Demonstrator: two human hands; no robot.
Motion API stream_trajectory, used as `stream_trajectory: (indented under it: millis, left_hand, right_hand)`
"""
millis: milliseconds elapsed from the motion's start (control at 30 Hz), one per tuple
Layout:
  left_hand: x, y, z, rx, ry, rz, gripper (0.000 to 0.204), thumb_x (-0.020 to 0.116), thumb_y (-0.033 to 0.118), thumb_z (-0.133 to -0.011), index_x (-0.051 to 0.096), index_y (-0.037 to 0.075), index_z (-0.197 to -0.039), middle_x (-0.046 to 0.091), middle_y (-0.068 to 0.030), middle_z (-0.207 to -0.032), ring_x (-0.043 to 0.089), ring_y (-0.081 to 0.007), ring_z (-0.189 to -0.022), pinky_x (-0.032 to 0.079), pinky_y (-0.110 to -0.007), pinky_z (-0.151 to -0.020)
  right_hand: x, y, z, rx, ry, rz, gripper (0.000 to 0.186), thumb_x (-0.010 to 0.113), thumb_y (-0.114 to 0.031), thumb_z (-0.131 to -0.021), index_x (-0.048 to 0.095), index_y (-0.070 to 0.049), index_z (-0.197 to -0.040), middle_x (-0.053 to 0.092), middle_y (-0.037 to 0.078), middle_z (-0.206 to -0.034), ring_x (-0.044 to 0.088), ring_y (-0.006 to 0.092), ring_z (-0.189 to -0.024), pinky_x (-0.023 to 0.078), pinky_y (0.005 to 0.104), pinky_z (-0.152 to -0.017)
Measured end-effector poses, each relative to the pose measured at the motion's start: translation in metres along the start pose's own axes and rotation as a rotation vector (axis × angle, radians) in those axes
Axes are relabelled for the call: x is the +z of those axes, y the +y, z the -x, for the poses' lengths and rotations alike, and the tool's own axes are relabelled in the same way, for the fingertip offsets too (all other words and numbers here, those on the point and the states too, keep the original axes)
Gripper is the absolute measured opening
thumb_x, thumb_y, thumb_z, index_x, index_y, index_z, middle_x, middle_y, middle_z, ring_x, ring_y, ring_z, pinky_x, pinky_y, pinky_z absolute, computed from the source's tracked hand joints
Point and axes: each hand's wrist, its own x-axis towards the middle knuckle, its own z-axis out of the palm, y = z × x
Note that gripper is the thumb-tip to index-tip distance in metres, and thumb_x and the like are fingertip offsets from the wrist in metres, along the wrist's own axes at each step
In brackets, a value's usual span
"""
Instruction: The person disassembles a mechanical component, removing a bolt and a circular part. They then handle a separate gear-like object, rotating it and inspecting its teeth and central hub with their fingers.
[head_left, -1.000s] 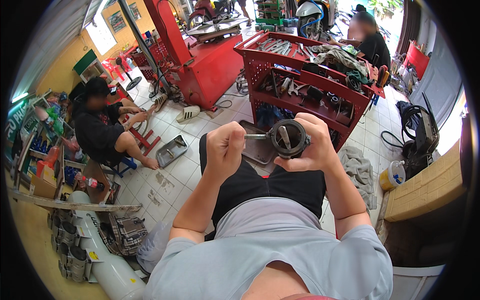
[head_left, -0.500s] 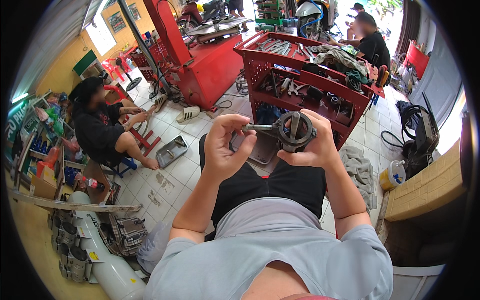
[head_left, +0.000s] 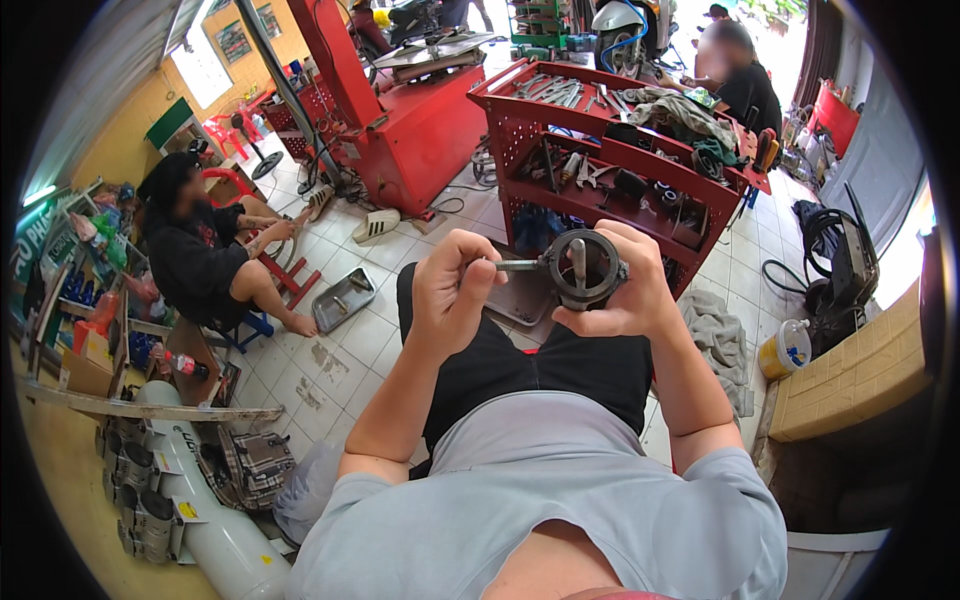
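Since half a second ago, my left hand has closed, pinching the rod. Leftmost, a seated co-worker, then a tray. Before me, my right hand clasps the rod's dark metal ring, partly blocking another tray; behind, a red tool cart; rightward, grey cloth, bucket.

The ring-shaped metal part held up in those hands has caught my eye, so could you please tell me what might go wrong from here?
The right hand grips the ring-shaped metal part from one side, held in the air, so it could drop if that grip slips. The left hand has only its fingers at the end of the metal rod, so they might slip off.
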Motion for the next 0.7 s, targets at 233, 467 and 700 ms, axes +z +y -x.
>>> stream_trajectory:
  millis: [233,467,700]
  left_hand:
    - [-0.003,0.002,-0.002,-0.022,-0.021,-0.007,0.046,0.047,0.034,-0.104,0.055,0.0,-0.074,0.054,-0.006,-0.065,0.049,-0.0114,-0.057,0.04,-0.024,-0.055]
    - [0.01,0.016,-0.005,-0.071,0.051,0.076,0.032,0.053,0.029,-0.102,0.059,-0.002,-0.097,0.059,-0.0065,-0.078,0.056,-0.0111,-0.069,0.043,-0.023,-0.064]
    - [0.004,-0.001,-0.003,0.138,0.03,0.01,0.028,0.071,0.005,-0.089,0.056,-0.005,-0.111,0.058,-0.0106,-0.103,0.057,-0.0123,-0.09,0.047,-0.024,-0.081]
  right_hand:
    - [0.0,-0.002,-0.001,-0.03,-0.016,0.022,0.043,0.083,-0.029,-0.053,0.067,-0.004,-0.084,0.051,0.006,-0.066,0.048,0.0229,-0.059,0.039,0.0345,-0.055]
    - [0.0,0.001,0.001,-0.005,0.015,0.013,0.044,0.083,-0.029,-0.053,0.068,-0.004,-0.085,0.053,0.005,-0.068,0.05,0.0218,-0.06,0.041,0.0338,-0.056]
    - [-0.001,0.002,0.0,0.01,0.035,-0.038,0.045,0.084,-0.029,-0.054,0.068,-0.004,-0.087,0.054,0.005,-0.069,0.051,0.0214,-0.061,0.042,0.0325,-0.057]
